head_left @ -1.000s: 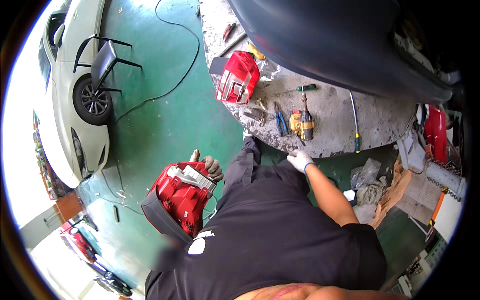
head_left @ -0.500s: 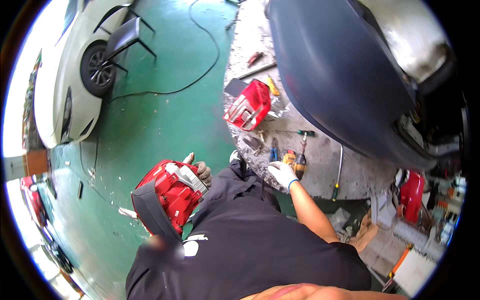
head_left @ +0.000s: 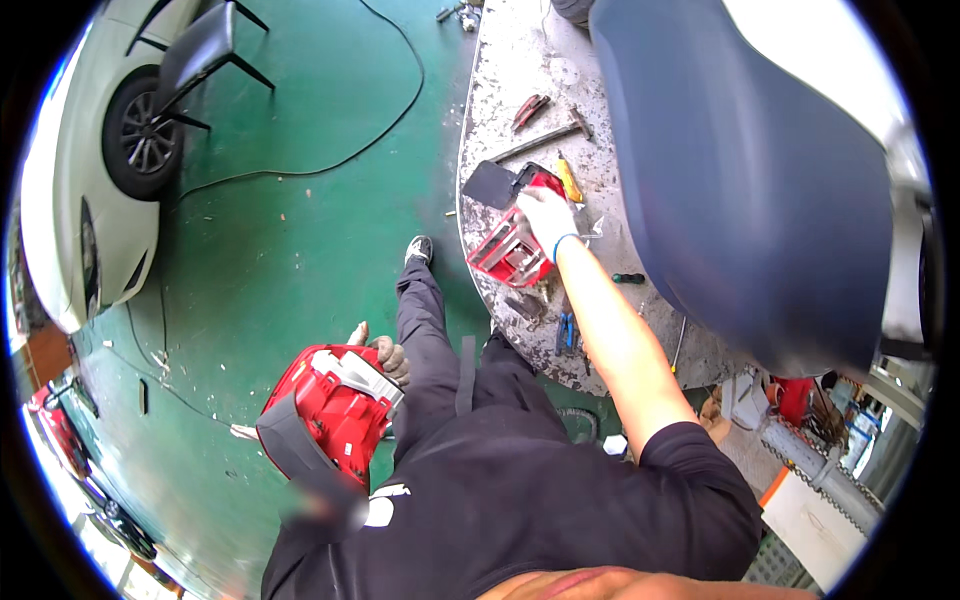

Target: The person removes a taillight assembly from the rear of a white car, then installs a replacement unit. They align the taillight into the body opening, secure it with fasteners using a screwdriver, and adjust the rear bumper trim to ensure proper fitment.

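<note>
My left hand (head_left: 385,357), in a grey-stained glove, is closed round the edge of a red tail light (head_left: 345,405). Its back, with white and dark grey housing parts, faces up, beside my body and above the floor. My right hand (head_left: 547,215), in a white glove, reaches over a second tail light (head_left: 508,250) on the worktable. The fingers curl over the upper part of this red and clear lamp, and the hand hides some of it. Against its far side lies a flat black piece (head_left: 490,185). A yellow-handled tool (head_left: 569,180) is right beside the hand.
The worn worktable (head_left: 550,100) carries a large dark bumper (head_left: 740,200), a hammer (head_left: 540,142), red-handled pliers (head_left: 530,112) and blue-handled pliers (head_left: 566,333). A white car (head_left: 95,200) and a black chair (head_left: 195,55) stand at left. A cable (head_left: 400,110) crosses the green floor.
My right hand has moved from beside the tools at the table's near edge, forward and left, onto the second tail light. My left hand keeps its hold. The view has shifted slightly.
</note>
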Demonstrator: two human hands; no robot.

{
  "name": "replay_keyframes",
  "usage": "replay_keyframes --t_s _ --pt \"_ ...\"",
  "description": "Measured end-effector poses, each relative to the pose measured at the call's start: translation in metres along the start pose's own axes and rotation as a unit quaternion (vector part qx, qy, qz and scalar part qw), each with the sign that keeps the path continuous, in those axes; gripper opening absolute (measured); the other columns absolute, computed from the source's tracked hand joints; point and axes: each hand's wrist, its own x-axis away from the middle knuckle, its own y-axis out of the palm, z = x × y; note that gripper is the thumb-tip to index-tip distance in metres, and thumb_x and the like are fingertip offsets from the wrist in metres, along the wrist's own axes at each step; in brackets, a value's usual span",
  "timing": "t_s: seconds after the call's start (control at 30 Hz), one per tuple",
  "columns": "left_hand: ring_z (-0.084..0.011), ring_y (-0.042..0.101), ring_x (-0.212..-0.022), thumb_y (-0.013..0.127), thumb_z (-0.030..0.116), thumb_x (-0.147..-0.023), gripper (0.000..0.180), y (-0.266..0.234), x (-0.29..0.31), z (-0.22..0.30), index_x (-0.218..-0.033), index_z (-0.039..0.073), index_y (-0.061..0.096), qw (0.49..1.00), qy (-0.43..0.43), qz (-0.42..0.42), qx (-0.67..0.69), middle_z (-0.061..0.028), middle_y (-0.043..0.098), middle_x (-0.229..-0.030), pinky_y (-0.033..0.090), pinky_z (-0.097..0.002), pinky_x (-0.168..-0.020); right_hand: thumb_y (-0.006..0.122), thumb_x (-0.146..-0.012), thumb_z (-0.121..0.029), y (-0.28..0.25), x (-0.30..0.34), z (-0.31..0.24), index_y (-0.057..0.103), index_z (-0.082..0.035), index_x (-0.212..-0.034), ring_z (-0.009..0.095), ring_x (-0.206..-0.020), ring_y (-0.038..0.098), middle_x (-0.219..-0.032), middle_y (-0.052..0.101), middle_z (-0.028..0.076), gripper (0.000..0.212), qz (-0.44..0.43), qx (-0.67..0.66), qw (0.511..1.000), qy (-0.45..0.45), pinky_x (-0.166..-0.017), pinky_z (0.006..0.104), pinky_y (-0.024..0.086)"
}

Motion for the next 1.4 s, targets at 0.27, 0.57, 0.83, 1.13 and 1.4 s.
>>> replay_keyframes --t_s 0.27,0.57,0.83,1.13,1.4 --pt "-0.0235 0.041 -0.068 0.021 0.066 -0.117 0.078 -0.016 -0.006 0.156 -0.088 0.003 0.057 0.999 0.028 0.037 -0.020 -0.0079 0.049 -0.080 0.038 -0.0405 -0.064 0.081 -0.096 -0.022 0.055 -0.224 0.014 0.079 -0.004 -0.111 0.027 -0.081 0.080 -0.098 0.081 0.015 0.024 0.032 0.555 0.831 0.001 -0.071 0.0434 0.065" --pt "-0.0220 0.044 -0.066 0.021 0.066 -0.117 0.080 -0.035 0.028 0.184 -0.093 0.001 0.061 0.991 0.055 0.117 0.016 -0.0090 0.053 -0.078 0.040 -0.0391 -0.064 0.068 -0.097 -0.028 0.064 -0.293 0.031 0.080 -0.006 -0.125 0.029 -0.123 0.073 -0.134 0.078 0.014 0.038 0.195 0.525 0.814 0.157 -0.101 0.0426 0.059" --pt "-0.0271 0.056 -0.078 0.020 0.068 -0.117 0.084 -0.002 -0.067 0.214 -0.107 0.001 0.068 0.998 -0.062 -0.011 -0.030 -0.0139 0.066 -0.093 0.047 -0.0442 -0.075 0.071 -0.104 -0.042 0.026 -0.199 -0.005 0.071 -0.014 -0.095 0.015 -0.067 0.053 -0.079 0.063 0.001 0.030 0.249 -0.257 0.934 0.018 -0.062 0.0377 0.045" --pt "-0.0261 0.050 -0.075 0.019 0.071 -0.115 0.087 0.105 -0.181 0.181 -0.103 0.001 0.070 0.968 -0.158 -0.096 -0.172 -0.0123 0.064 -0.090 0.043 -0.0434 -0.072 0.066 -0.105 -0.029 -0.028 0.170 -0.047 0.068 -0.006 -0.097 0.018 -0.061 0.063 -0.077 0.069 0.009 0.024 -0.039 0.033 0.998 0.026 -0.054 0.0377 0.049" --pt "-0.0230 0.044 -0.072 0.028 0.075 -0.111 0.082 0.173 -0.155 0.070 -0.096 0.006 0.071 0.940 -0.125 -0.122 -0.294 -0.0068 0.058 -0.083 0.036 -0.0402 -0.068 0.083 -0.097 -0.027 -0.136 0.322 0.009 0.076 -0.005 -0.127 0.013 -0.093 0.069 -0.097 0.073 0.000 0.038 -0.258 -0.066 0.955 -0.132 -0.085 0.0341 0.055"
